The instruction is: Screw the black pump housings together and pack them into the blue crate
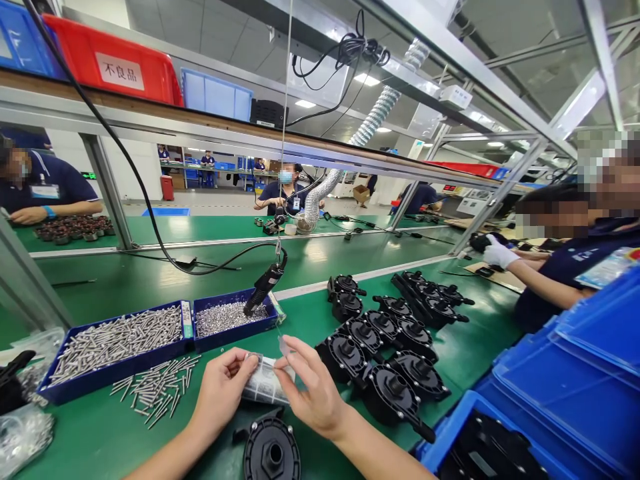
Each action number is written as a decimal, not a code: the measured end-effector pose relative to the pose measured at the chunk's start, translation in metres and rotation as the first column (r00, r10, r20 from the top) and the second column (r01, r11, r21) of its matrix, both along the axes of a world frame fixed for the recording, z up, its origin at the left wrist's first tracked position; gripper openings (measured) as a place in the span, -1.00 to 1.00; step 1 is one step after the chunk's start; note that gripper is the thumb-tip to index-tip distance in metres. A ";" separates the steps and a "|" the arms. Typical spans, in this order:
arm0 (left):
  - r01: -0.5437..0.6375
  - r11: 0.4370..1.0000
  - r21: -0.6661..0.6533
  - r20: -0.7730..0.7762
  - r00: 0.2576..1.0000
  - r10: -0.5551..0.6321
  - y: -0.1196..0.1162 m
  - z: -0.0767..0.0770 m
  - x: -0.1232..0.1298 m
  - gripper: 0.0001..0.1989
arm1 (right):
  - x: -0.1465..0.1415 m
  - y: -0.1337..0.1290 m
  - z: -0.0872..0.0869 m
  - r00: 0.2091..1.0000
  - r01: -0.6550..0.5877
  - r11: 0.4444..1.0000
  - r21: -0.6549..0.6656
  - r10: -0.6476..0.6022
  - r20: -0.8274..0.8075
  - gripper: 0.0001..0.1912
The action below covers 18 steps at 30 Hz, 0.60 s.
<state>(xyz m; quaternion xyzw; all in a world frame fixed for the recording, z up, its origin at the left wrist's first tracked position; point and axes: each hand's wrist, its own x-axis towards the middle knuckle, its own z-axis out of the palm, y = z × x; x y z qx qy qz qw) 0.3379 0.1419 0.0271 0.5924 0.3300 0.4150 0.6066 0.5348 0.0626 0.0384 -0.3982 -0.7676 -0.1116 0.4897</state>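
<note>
My left hand (223, 387) pinches the edge of a sheet of pale, shiny labels (263, 383) marked off in a grid. At the sheet's other side, my right hand (317, 397) has its thumb and fingers closed on a small clear label (285, 345). Just below the sheet, a round black pump housing (273, 455) with a central spout and screws around its rim lies on the green bench. To the right of my hands, several similar black housings (393, 393) sit in a group.
Blue bins of long screws (120, 340) and small nuts (227, 319) stand at left, with loose screws (157, 387) before them. An electric screwdriver (265, 288) hangs over the nuts. Blue crates (575, 387) border the right. A co-worker's gloved hand (500, 253) is at far right.
</note>
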 end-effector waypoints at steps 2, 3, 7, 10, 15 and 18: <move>-0.038 0.998 0.046 -0.043 0.998 0.040 0.001 0.000 -0.001 -0.56 | -0.002 -0.001 0.000 0.999 0.005 1.000 0.016 -0.004 -0.032 -0.09; -0.052 0.996 0.069 -0.064 0.996 0.056 0.002 0.001 -0.002 -0.56 | -0.003 -0.001 -0.001 0.998 0.015 1.000 0.006 -0.015 -0.061 -0.10; -0.046 0.993 0.111 -0.083 0.995 0.056 0.001 -0.002 -0.002 -0.59 | -0.008 0.003 -0.004 0.967 0.024 0.988 -0.154 -0.062 -0.245 -0.14; -0.022 0.992 0.127 -0.030 0.999 0.026 0.001 -0.006 -0.001 -0.61 | -0.010 0.007 -0.007 0.932 -0.039 0.968 -0.248 -0.054 -0.358 -0.15; 0.018 0.900 0.436 -0.058 0.998 0.009 0.005 -0.008 -0.002 -0.81 | -0.006 0.012 -0.013 0.935 0.017 0.953 -0.303 -0.123 -0.333 -0.14; 0.029 0.805 0.592 -0.087 0.996 0.027 0.003 0.000 -0.009 -0.82 | 0.002 0.020 -0.015 0.940 0.144 0.936 -0.320 -0.231 -0.251 -0.11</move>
